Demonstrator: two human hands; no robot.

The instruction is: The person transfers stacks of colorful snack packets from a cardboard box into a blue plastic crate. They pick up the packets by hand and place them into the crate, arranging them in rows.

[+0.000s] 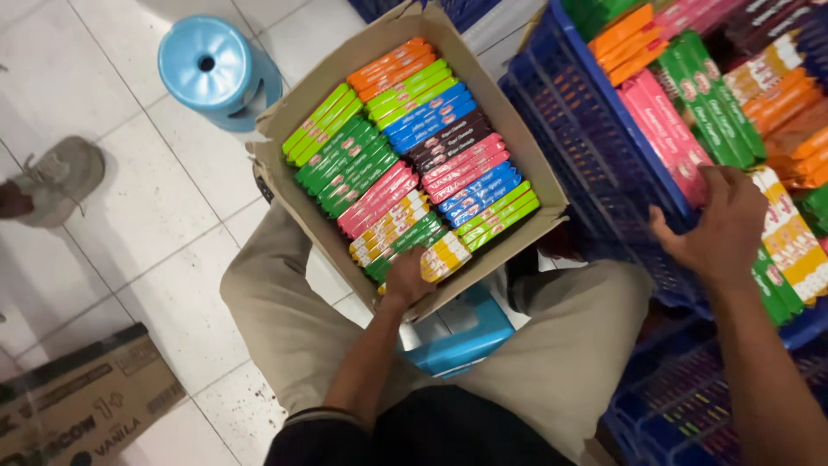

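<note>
An open cardboard box [285,129] rests on my lap, packed with upright flat packets in orange, green, blue, brown, pink and yellow. My left hand [405,280] sits at the box's near edge, fingers closed on a yellow packet [446,256] at the near corner of the rows. To the right, a blue plastic crate [595,155] holds stacks of the same kind of coloured packets. My right hand [720,224] reaches into that crate, fingers spread over pink and green packets [668,129]; whether it grips one is hidden.
A light blue plastic stool [211,65] stands on the white tiled floor beyond the box. Another person's grey shoe [56,181] is at the left. A second cardboard carton [82,406] lies at the bottom left. More blue crates [681,406] sit at the bottom right.
</note>
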